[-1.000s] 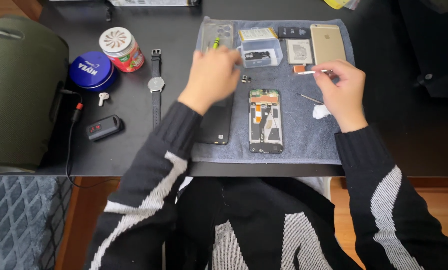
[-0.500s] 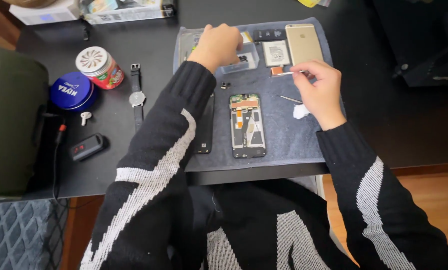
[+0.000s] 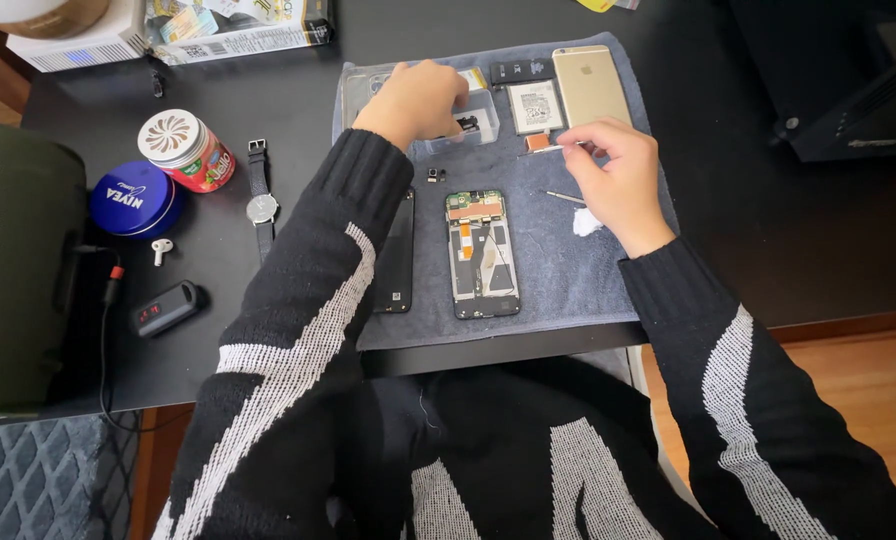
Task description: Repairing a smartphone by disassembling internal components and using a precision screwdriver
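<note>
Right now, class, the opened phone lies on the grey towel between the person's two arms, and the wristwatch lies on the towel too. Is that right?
Not quite. The opened phone does lie on the grey towel between the arms, but the wristwatch lies on the bare black table, left of the towel, near the red tin. The head view shows it.

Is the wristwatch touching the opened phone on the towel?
Apart. Head view shows the wristwatch on bare table left of the towel, the sleeve between it and the opened phone.

A home desk (image 3: 748, 230) (wood floor (image 3: 868, 390) below) with wristwatch (image 3: 261, 205) and cream tin (image 3: 133, 198).
</note>
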